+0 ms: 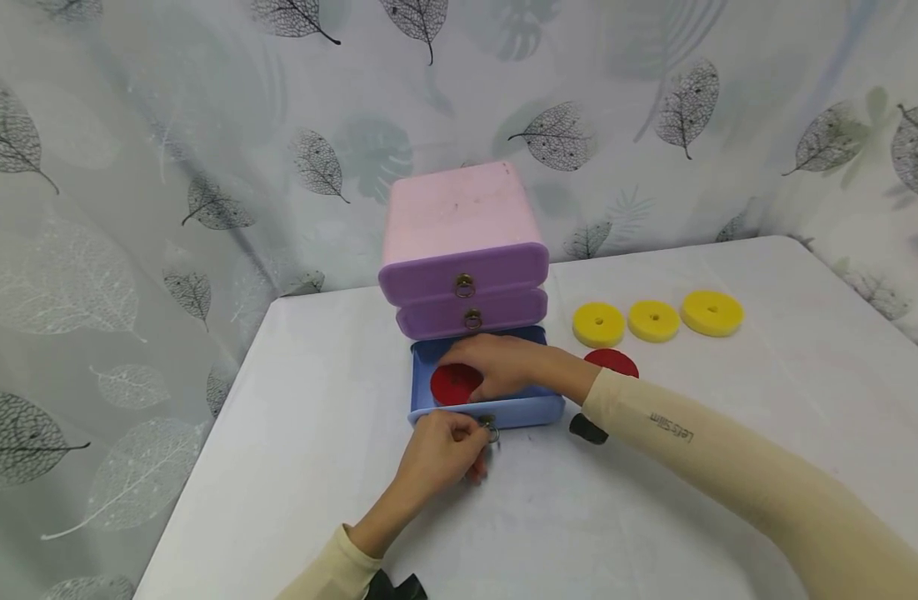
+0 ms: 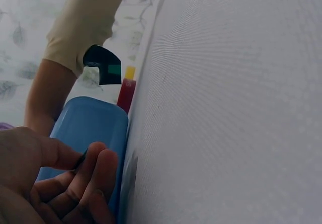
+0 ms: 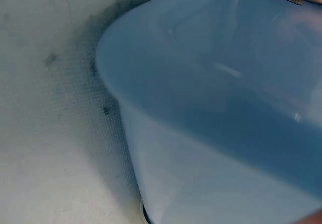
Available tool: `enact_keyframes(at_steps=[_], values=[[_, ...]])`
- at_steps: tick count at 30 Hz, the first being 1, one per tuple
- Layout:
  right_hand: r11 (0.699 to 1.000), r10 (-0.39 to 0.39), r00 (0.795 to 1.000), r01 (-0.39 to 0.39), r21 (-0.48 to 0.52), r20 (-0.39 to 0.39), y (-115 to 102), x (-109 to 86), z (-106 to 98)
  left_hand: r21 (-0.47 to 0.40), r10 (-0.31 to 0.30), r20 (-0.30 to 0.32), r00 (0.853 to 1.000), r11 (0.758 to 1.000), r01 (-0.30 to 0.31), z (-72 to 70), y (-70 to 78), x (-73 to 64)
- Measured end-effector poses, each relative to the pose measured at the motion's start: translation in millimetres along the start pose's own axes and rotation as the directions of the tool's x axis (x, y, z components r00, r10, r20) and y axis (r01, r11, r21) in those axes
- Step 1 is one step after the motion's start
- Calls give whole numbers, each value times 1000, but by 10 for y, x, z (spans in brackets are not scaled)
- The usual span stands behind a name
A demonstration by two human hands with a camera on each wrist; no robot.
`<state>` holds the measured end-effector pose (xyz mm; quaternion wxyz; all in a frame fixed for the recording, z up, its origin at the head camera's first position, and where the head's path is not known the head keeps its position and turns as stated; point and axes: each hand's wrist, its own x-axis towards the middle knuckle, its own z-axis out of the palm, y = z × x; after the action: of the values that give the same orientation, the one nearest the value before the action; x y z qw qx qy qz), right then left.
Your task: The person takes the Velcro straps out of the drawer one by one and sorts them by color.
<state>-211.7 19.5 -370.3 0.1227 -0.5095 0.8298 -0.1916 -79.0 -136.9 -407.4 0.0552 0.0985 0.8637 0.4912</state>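
Note:
The blue drawer [image 1: 526, 411] is pulled out at the bottom of a small drawer cabinet. At its front, my left hand [image 1: 440, 454] pinches the small metal ring pull [image 1: 492, 433] between thumb and fingertips; the left wrist view shows this hand [image 2: 75, 178] close against the blue drawer front [image 2: 93, 123]. My right hand [image 1: 504, 362] reaches down inside the drawer, fingers and thumb curled about a red disc [image 1: 453, 385]. Part of that disc is hidden under the hand. In the right wrist view the drawer's corner [image 3: 151, 68] fills most of the picture.
Above the blue drawer are two purple drawers [image 1: 466, 275] with ring pulls, under a pink top [image 1: 459, 200]. Several yellow discs [image 1: 654, 321] with centre holes lie to the right on the white table [image 1: 279, 450]. Another red disc [image 1: 612, 361] is partly behind the right forearm.

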Motion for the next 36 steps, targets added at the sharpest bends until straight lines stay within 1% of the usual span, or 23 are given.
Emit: enact_keyframes(at_steps=[6, 9, 18, 36], values=[[1000, -7, 999, 8, 19, -52, 28, -53, 6, 4, -4, -3, 1000, 1000, 4, 4, 1, 0], [1000, -8, 998, 9, 21, -65, 31, -75, 10, 7, 0, -3, 1000, 1000, 0, 4, 4, 3], [1000, -5, 998, 5, 4, -70, -14, -114, -6, -4, 6, 5, 1000, 1000, -6, 2, -3, -1], [999, 48, 994, -47, 5, -95, -143, -238, -87, 4, 2, 1, 1000, 1000, -2, 5, 3, -6]])
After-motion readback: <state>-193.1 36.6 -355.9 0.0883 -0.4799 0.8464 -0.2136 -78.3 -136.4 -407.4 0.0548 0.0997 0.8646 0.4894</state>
